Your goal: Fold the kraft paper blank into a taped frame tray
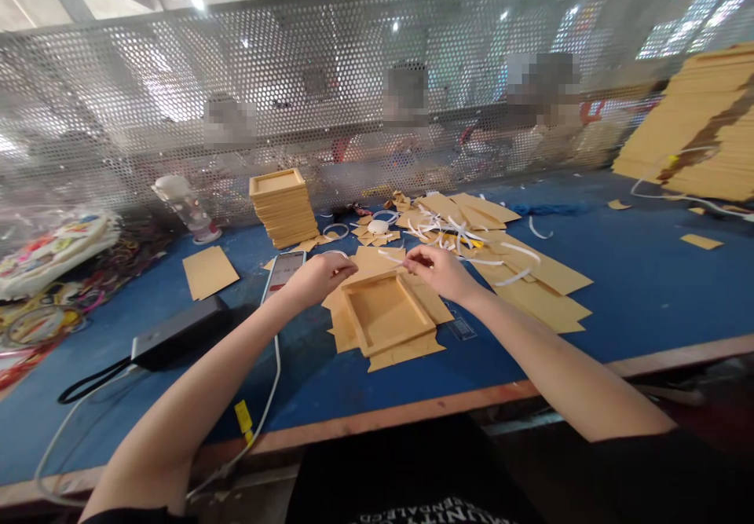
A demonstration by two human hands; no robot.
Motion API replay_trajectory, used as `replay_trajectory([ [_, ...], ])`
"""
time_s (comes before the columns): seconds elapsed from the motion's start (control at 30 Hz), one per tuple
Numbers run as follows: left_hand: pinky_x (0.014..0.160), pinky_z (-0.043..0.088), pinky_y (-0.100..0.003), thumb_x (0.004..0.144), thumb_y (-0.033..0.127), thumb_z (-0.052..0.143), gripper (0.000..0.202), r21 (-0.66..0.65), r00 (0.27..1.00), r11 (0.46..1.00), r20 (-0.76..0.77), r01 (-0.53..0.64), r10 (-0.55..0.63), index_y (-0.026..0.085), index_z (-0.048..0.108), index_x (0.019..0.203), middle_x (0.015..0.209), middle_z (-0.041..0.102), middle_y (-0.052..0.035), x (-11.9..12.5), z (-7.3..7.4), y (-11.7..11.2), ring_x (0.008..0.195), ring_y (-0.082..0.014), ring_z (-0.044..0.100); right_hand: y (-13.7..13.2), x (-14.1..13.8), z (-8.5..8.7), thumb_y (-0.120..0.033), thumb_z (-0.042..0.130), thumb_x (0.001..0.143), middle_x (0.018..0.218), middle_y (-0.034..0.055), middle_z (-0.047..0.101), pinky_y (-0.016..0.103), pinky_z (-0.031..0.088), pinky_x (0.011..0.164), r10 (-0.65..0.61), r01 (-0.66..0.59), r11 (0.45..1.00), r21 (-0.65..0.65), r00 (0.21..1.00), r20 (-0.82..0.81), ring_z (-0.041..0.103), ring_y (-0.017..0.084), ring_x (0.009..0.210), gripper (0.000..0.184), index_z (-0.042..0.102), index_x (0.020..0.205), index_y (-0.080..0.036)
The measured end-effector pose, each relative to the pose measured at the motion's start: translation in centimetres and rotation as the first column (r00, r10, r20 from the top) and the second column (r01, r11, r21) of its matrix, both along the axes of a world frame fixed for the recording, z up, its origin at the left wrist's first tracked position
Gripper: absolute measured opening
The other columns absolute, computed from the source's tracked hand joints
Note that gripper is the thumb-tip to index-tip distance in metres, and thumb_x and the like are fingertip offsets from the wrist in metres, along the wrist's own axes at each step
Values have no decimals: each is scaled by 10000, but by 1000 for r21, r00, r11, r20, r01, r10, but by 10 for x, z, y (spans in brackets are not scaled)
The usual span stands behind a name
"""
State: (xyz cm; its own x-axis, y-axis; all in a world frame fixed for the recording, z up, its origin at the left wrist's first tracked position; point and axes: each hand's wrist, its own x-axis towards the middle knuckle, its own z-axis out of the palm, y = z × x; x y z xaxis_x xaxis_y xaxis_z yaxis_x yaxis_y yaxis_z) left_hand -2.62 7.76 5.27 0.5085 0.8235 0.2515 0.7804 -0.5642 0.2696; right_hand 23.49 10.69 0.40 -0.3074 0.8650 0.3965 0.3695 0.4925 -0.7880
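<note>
In the head view, a shallow tan cardboard tray point(392, 316) with raised edges lies before me on several loose tan sheets point(347, 334). My right hand point(434, 267) is above the tray's far right corner, its fingertips pinched on a thin white strip point(389, 258) that points to the left. Over the far left corner is my left hand point(323, 274), its fingers closed together; whether anything is between them I cannot make out. A pile of white strips point(448, 229) lies on tan cardboard sheets point(545, 265) beyond my right hand.
A stack of tan trays point(283, 210) stands behind my left hand. A phone point(283, 269), a black power bank point(180, 334) and a white cable point(276, 375) lie to the left. Taller cardboard stacks point(689, 123) stand far right. A perforated metal screen point(342, 68) closes the back.
</note>
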Motion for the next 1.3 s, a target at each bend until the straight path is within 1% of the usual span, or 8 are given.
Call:
replay_trajectory([
  [0.27, 784, 490, -283, 947, 364, 448, 323, 177, 984, 967, 43, -180, 176, 193, 720, 976, 947, 735, -58, 2, -1, -5, 870, -197, 662, 10, -4, -11, -524, 671, 681, 620, 22, 639, 332, 488, 636, -14, -37, 969, -246, 979, -201, 582, 161, 585, 327, 605, 698, -205],
  [0.37, 805, 499, -299, 950, 327, 440, 302, 179, 993, 976, 35, -120, 116, 181, 702, 983, 988, 718, -72, 4, -3, -4, 910, -201, 654, 9, -6, -11, -524, 670, 673, 625, 20, 639, 341, 491, 657, 11, -62, 966, -253, 981, -196, 583, 159, 594, 329, 604, 689, -202],
  [0.5, 932, 480, -333, 962, 252, 394, 310, 150, 999, 989, 41, 21, -27, 157, 628, 1142, 1175, 653, -105, 7, -7, -2, 1086, -204, 606, 1, -6, -3, -477, 662, 701, 678, 24, 655, 357, 492, 717, 79, -114, 971, -212, 983, -169, 612, 175, 668, 286, 619, 728, -195],
  [0.63, 999, 448, -367, 952, 199, 385, 335, 87, 997, 994, -2, 73, -73, 179, 565, 1233, 1242, 627, -94, 7, -13, 0, 1170, -205, 567, -10, -5, 7, -412, 633, 758, 708, 18, 654, 340, 474, 707, 179, -195, 968, -161, 978, -108, 601, 172, 691, 218, 631, 754, -194],
  [0.77, 953, 466, -363, 946, 240, 431, 250, 19, 995, 995, -8, 100, -100, 191, 643, 1067, 1091, 685, -79, 4, -16, 4, 1064, -207, 614, -16, -3, 14, -390, 624, 774, 690, 7, 635, 310, 455, 660, 190, -201, 969, -143, 978, -91, 575, 159, 665, 196, 630, 754, -195],
  [0.97, 888, 470, -323, 928, 271, 476, 215, 4, 981, 983, 68, 183, -183, 190, 667, 872, 953, 680, -75, 0, -12, 7, 962, -192, 615, -13, 0, 15, -395, 628, 767, 691, 11, 645, 318, 461, 681, 169, -183, 975, -128, 978, -119, 587, 163, 667, 199, 621, 739, -197],
  [1.13, 811, 483, -297, 889, 290, 523, 192, -58, 993, 997, 109, 54, -48, 183, 674, 839, 876, 688, -56, -1, -11, 6, 850, -180, 627, -5, 1, 7, -405, 635, 751, 688, 19, 659, 313, 448, 640, 84, -99, 984, -148, 991, -102, 586, 170, 650, 206, 630, 748, -199],
  [1.3, 722, 475, -274, 851, 248, 553, 149, -155, 994, 983, 38, -98, 105, 193, 688, 820, 824, 702, -25, 4, -7, 3, 761, -169, 636, 2, -5, -3, -387, 632, 735, 661, 15, 656, 320, 438, 633, 23, -29, 991, -134, 999, -44, 580, 178, 632, 186, 637, 708, -203],
])
